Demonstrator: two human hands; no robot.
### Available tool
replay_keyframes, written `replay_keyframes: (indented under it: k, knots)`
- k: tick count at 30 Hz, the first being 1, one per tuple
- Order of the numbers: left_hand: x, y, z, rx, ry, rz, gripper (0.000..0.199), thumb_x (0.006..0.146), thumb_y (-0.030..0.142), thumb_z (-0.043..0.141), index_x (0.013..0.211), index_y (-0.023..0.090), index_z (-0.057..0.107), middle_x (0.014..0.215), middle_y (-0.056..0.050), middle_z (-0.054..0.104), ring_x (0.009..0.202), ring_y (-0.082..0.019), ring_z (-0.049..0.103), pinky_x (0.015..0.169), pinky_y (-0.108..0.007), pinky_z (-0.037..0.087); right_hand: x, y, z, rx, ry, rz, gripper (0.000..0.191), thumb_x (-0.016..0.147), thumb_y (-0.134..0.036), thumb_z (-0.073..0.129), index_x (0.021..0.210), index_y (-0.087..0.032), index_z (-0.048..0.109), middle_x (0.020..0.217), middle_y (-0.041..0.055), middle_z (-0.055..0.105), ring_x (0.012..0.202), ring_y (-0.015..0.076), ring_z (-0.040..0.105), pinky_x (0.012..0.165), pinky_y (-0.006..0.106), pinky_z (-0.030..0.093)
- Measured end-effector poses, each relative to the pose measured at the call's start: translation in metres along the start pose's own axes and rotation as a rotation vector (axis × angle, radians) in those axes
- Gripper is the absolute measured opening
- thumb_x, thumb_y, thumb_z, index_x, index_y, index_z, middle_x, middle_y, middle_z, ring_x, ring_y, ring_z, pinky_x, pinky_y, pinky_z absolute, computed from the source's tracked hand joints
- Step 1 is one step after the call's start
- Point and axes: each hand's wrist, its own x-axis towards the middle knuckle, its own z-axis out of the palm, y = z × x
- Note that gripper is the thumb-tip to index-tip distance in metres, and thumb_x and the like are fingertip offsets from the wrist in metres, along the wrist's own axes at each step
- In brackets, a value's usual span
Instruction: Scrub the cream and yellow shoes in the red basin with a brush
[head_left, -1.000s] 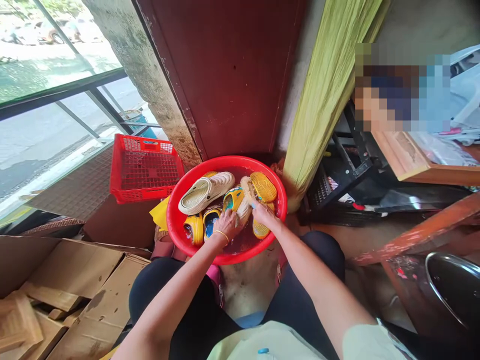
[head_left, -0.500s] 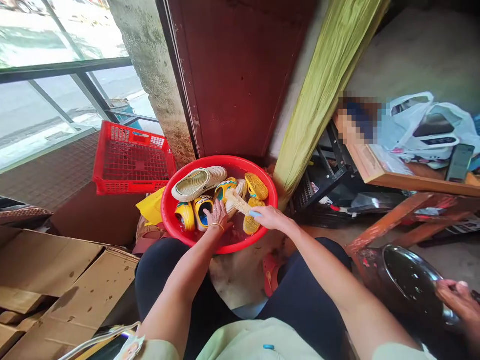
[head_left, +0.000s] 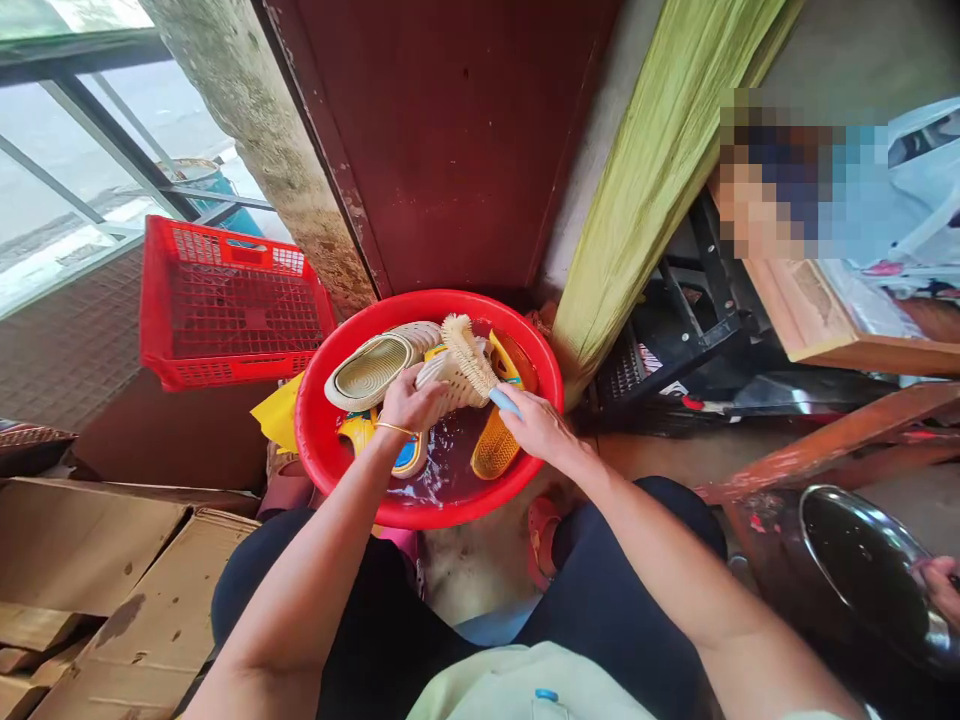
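Observation:
A red plastic basin (head_left: 480, 307) sits on the floor between my knees, holding reddish water (head_left: 442, 465) and several clogs. My left hand (head_left: 407, 402) is shut on a cream perforated clog (head_left: 444, 388), lifted partly above the water. My right hand (head_left: 538, 427) grips the blue handle of a scrub brush (head_left: 466, 358), with its pale bristles against that clog. A cream slide sandal (head_left: 369, 372) lies at the left of the basin. A yellow clog (head_left: 397, 442) sits under my left wrist, partly hidden, and a yellow-orange sole (head_left: 495, 447) lies near my right hand.
A red plastic crate (head_left: 236, 305) stands left of the basin, above flattened cardboard boxes (head_left: 101, 565). A green cloth (head_left: 652, 190) hangs at the right of a dark red door (head_left: 450, 130). A co-worker's hand (head_left: 941, 590) is beside a dark metal pot (head_left: 862, 565) at the far right.
My left hand has moved from the yellow clog onto the cream clog and raised it. The brush now presses on that clog from above. The view has shifted slightly left.

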Motion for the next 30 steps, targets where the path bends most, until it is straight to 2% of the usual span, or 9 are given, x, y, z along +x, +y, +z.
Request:
replay_keyframes:
  k: [2, 4, 9, 14, 16, 19, 23, 26, 30]
  knots:
    - [0.001, 0.005, -0.004, -0.213, 0.001, -0.151, 0.046, 0.063, 0.037, 0.082, 0.102, 0.015, 0.074, 0.085, -0.007, 0.074, 0.078, -0.027, 0.070, 0.069, -0.037, 0.058, -0.006, -0.009, 0.011, -0.040, 0.057, 0.020, 0.052, 0.103, -0.027, 0.041, 0.153, -0.016, 0.048, 0.136, 0.0141, 0.067, 0.117, 0.0247, 0.066, 0.101, 0.035, 0.051]
    - [-0.003, 0.007, -0.007, -0.390, 0.032, -0.302, 0.042, 0.066, 0.034, 0.080, 0.101, 0.014, 0.073, 0.084, -0.009, 0.075, 0.072, -0.025, 0.070, 0.066, -0.037, 0.060, -0.013, -0.022, 0.024, -0.113, 0.031, 0.038, 0.055, 0.104, -0.030, 0.038, 0.157, -0.018, 0.043, 0.130, 0.0150, 0.068, 0.109, 0.0258, 0.068, 0.094, 0.036, 0.055]
    - [-0.027, -0.004, -0.012, -0.708, 0.099, -0.429, 0.041, 0.081, 0.034, 0.071, 0.119, 0.018, 0.070, 0.104, -0.012, 0.078, 0.095, -0.029, 0.075, 0.081, -0.042, 0.063, -0.007, -0.058, 0.036, -0.294, -0.255, -0.029, 0.058, 0.107, -0.031, 0.030, 0.164, -0.026, 0.029, 0.122, 0.0147, 0.067, 0.089, 0.0245, 0.071, 0.075, 0.034, 0.056]
    - [-0.040, -0.019, -0.010, -0.665, 0.040, -0.541, 0.049, 0.089, 0.040, 0.068, 0.133, 0.020, 0.065, 0.133, -0.014, 0.070, 0.113, -0.030, 0.070, 0.082, -0.041, 0.064, 0.030, -0.061, 0.022, -0.358, -0.256, 0.035, 0.054, 0.106, -0.027, 0.028, 0.158, -0.025, 0.038, 0.118, 0.0153, 0.067, 0.095, 0.0273, 0.072, 0.079, 0.037, 0.054]
    - [-0.040, -0.022, -0.005, -0.654, 0.043, -0.542, 0.052, 0.090, 0.043, 0.068, 0.137, 0.021, 0.062, 0.139, -0.014, 0.066, 0.116, -0.030, 0.069, 0.081, -0.039, 0.064, 0.041, -0.057, 0.023, -0.335, -0.259, 0.048, 0.053, 0.105, -0.027, 0.030, 0.157, -0.024, 0.040, 0.119, 0.0158, 0.068, 0.096, 0.0277, 0.072, 0.080, 0.038, 0.054]
    - [-0.041, -0.024, 0.006, -0.656, 0.013, -0.428, 0.065, 0.084, 0.043, 0.074, 0.144, 0.026, 0.055, 0.141, -0.013, 0.065, 0.118, -0.031, 0.067, 0.081, -0.039, 0.063, 0.051, -0.047, 0.029, -0.247, -0.247, 0.067, 0.052, 0.104, -0.027, 0.035, 0.155, -0.023, 0.043, 0.121, 0.0144, 0.071, 0.101, 0.0263, 0.071, 0.084, 0.036, 0.053]
    - [-0.043, -0.024, 0.017, -0.624, -0.004, -0.211, 0.088, 0.064, 0.024, 0.087, 0.144, 0.030, 0.051, 0.138, -0.009, 0.066, 0.122, -0.031, 0.064, 0.086, -0.039, 0.061, 0.057, -0.028, 0.028, -0.069, -0.203, 0.025, 0.052, 0.101, -0.024, 0.043, 0.153, -0.022, 0.047, 0.129, 0.0106, 0.072, 0.113, 0.0229, 0.068, 0.094, 0.031, 0.050]
    - [-0.039, -0.022, 0.009, -0.643, -0.005, -0.181, 0.088, 0.059, 0.012, 0.082, 0.140, 0.030, 0.053, 0.128, -0.006, 0.071, 0.115, -0.029, 0.066, 0.086, -0.038, 0.061, 0.044, -0.024, 0.021, -0.002, -0.221, -0.058, 0.053, 0.100, -0.024, 0.045, 0.153, -0.026, 0.050, 0.122, 0.0067, 0.075, 0.107, 0.0221, 0.069, 0.090, 0.030, 0.050]
    - [-0.028, -0.020, -0.016, -0.756, -0.069, -0.295, 0.079, 0.060, 0.008, 0.063, 0.136, 0.028, 0.058, 0.113, -0.005, 0.074, 0.098, -0.026, 0.071, 0.082, -0.043, 0.063, 0.003, -0.032, 0.014, -0.101, -0.324, -0.118, 0.055, 0.102, -0.029, 0.045, 0.157, -0.032, 0.047, 0.110, 0.0063, 0.075, 0.092, 0.0223, 0.071, 0.078, 0.029, 0.049]
